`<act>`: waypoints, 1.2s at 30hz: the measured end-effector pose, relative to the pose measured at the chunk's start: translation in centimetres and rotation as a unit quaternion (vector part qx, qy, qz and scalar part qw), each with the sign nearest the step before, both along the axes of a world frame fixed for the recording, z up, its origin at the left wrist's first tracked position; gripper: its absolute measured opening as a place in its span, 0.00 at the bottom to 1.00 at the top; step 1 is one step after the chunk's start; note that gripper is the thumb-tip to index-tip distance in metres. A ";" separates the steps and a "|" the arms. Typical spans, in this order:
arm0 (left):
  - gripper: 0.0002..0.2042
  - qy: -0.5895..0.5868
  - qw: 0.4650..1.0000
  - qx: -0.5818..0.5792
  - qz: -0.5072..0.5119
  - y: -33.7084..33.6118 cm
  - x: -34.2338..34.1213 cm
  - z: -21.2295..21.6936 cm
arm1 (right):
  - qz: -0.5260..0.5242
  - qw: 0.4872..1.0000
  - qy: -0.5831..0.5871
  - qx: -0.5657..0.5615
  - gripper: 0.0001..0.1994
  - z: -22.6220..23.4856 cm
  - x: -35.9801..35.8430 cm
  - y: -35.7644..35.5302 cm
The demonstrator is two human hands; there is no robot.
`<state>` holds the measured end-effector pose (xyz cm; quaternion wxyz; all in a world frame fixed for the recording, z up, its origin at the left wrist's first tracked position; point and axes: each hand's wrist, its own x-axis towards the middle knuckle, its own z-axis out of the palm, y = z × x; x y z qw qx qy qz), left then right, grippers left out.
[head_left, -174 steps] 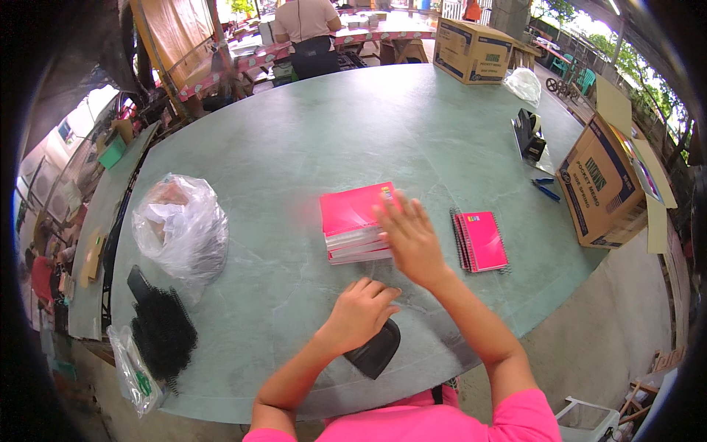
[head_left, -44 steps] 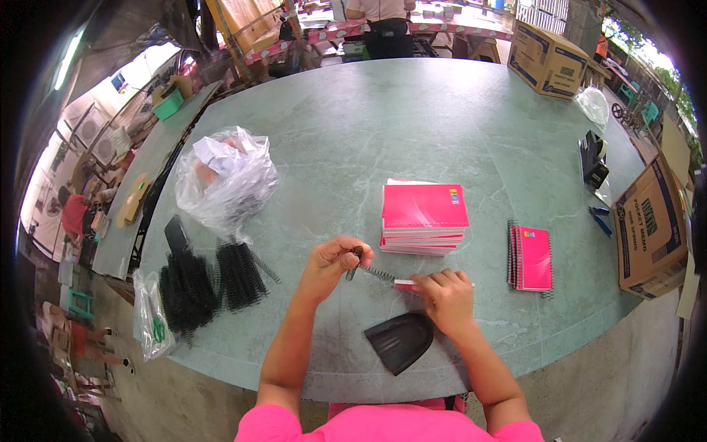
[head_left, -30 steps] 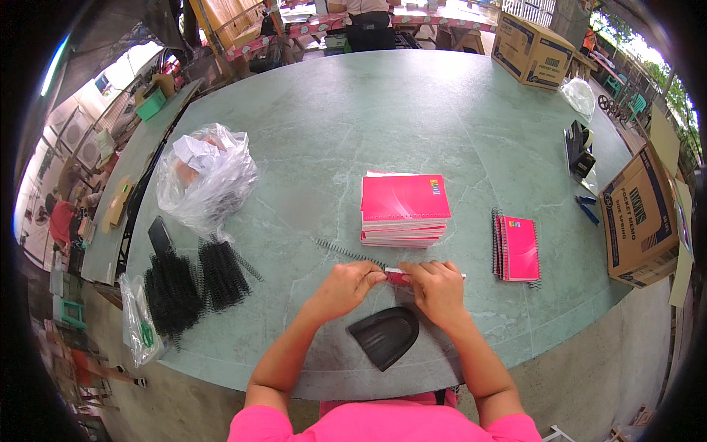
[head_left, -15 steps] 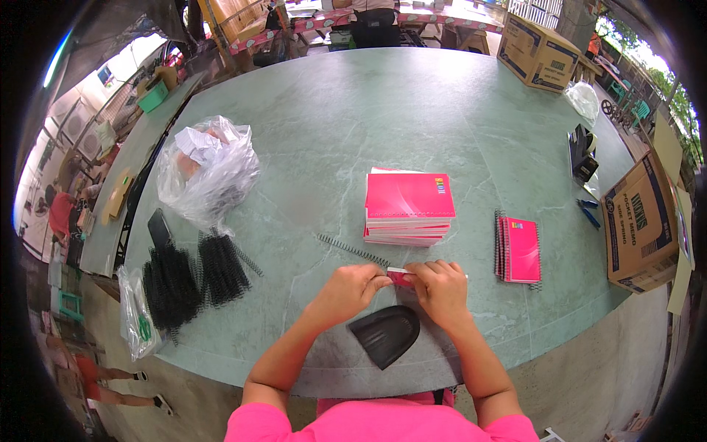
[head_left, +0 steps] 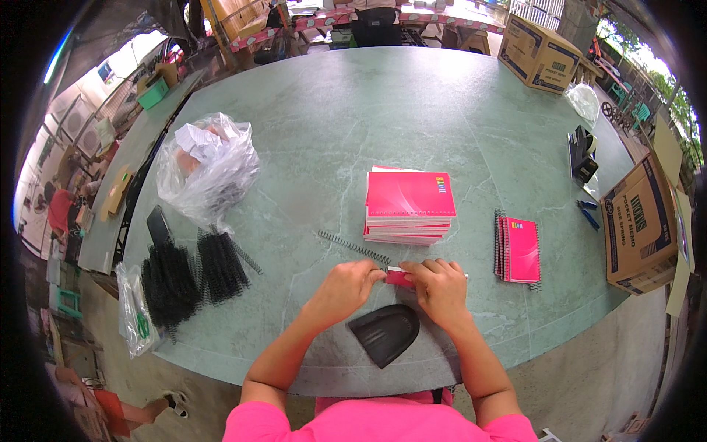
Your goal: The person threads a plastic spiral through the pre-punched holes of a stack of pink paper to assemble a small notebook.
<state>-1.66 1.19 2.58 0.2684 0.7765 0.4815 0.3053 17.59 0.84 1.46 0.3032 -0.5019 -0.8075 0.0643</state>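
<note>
My right hand [head_left: 440, 291] is closed on a small pink notebook [head_left: 398, 277], held edge-up over the table with most of it hidden behind my fingers. At its left end, my left hand [head_left: 347, 286] pinches the near end of a dark spiral binding coil [head_left: 352, 247]. The rest of that coil stretches away to the upper left. Whether its tip sits in the notebook's holes is too small to tell. A black, rounded tray-like piece [head_left: 384, 335] lies just below my hands. Beyond them stands a stack of pink notebooks [head_left: 407, 195].
Several coil-bound pink notebooks [head_left: 521, 250] lie at the right, near blue-handled pliers [head_left: 588, 214], a tape dispenser [head_left: 582, 155] and an open cardboard box [head_left: 639, 225]. Bundles of black coils [head_left: 169, 287] and a clear plastic bag [head_left: 210, 166] are at the left. Another box [head_left: 537, 53] stands far right.
My left hand has shifted slightly left, away from the notebook's end. My right hand stays on the notebook. At the lower left, a person's legs have moved on the floor.
</note>
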 end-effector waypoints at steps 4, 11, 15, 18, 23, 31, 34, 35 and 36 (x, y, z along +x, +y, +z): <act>0.10 0.005 1.000 0.013 0.008 0.1 0.1 -0.6 | 0.013 1.000 0.003 0.012 0.13 -0.4 0.2 0.1; 0.09 -0.023 0.999 -0.035 0.024 0.2 0.1 -0.5 | 0.017 1.000 0.003 -0.002 0.12 -0.3 0.3 0.1; 0.09 -0.010 0.996 0.081 0.021 0.2 0.5 -0.9 | 0.030 1.000 0.007 0.007 0.11 0.0 0.0 0.1; 0.10 0.018 1.000 -0.009 -0.020 0.6 -0.1 -0.8 | 0.023 1.000 -0.005 0.020 0.10 -0.9 -0.2 0.1; 0.11 0.022 0.999 -0.034 -0.037 0.7 -0.6 0.7 | 0.016 1.000 -0.011 0.002 0.06 -0.2 -0.9 0.1; 0.14 0.051 0.996 -0.076 -0.018 1.0 -0.9 -0.4 | -0.002 0.998 0.052 0.034 0.08 -0.9 -1.5 0.2; 0.14 0.000 1.000 -0.026 -0.011 0.8 -0.2 -0.1 | 0.017 0.998 0.017 0.051 0.09 -1.2 -1.2 0.4; 0.14 -0.010 0.999 -0.029 -0.010 0.7 -0.1 -0.1 | 0.013 0.998 0.032 0.045 0.09 -1.1 -1.3 0.3; 0.14 0.018 0.999 -0.040 -0.022 0.8 -0.5 -0.5 | 0.010 0.998 0.047 0.039 0.08 -1.0 -1.4 0.1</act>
